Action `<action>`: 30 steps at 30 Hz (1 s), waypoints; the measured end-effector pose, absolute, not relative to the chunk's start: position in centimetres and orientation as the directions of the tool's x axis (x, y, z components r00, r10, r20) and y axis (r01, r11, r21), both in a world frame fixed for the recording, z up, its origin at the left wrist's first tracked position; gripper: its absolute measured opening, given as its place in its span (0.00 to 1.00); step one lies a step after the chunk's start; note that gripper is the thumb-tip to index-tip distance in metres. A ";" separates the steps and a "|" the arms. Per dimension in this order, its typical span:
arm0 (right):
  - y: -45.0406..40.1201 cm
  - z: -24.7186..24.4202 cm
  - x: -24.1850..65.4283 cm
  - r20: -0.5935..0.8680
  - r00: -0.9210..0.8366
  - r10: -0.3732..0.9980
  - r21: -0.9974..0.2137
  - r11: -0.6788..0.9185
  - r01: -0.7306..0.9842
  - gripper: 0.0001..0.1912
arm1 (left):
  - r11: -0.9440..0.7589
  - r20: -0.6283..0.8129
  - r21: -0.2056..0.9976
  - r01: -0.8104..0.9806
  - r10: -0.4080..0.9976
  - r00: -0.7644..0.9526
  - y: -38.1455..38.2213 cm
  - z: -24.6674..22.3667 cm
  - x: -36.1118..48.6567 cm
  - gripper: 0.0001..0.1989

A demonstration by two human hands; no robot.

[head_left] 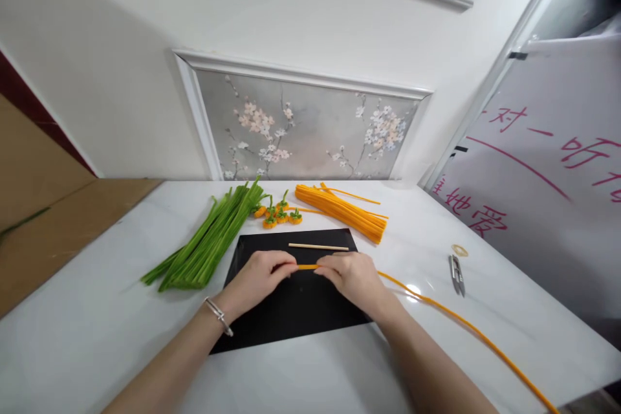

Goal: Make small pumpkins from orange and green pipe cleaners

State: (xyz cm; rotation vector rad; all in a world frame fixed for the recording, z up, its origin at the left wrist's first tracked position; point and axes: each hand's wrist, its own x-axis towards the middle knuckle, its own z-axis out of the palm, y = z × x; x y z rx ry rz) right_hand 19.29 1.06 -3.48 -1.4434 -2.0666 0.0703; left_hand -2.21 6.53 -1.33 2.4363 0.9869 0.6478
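Observation:
An orange pipe cleaner [306,266] is stretched between my two hands above a black mat [291,317]. My left hand [266,277] pinches its left end, and a silver bracelet circles that wrist. My right hand [350,277] grips it a short way along. From there the long tail runs past my right forearm to the lower right of the table. Just beyond my fingers a thin wooden stick [318,246] lies across the mat. Behind the mat sit several small orange pieces with green tops [281,215], shaped like little pumpkins.
A bundle of green pipe cleaners [213,239] lies left of the mat. An orange bundle [344,210] rests at the back right. Thread snips [457,275] and a pale ring [460,250] lie at the right. Brown cardboard [72,226] borders the left; a whiteboard [543,174] stands right.

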 end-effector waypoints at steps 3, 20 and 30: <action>1.7 -4.0 20.6 0.515 -0.103 0.851 -0.429 0.359 0.829 0.10 | -0.624 0.298 0.514 0.588 0.773 0.560 7.5 -1.5 -2.2 0.10; 2.0 -4.0 19.3 0.658 0.012 0.753 -0.485 0.412 0.771 0.12 | -0.544 0.244 0.602 0.584 0.822 0.514 10.3 -2.8 1.2 0.05; 0.8 -3.2 18.5 0.639 -0.333 0.694 -0.160 0.542 0.825 0.15 | -0.320 0.083 0.873 0.369 0.841 0.534 5.6 -1.0 -0.1 0.12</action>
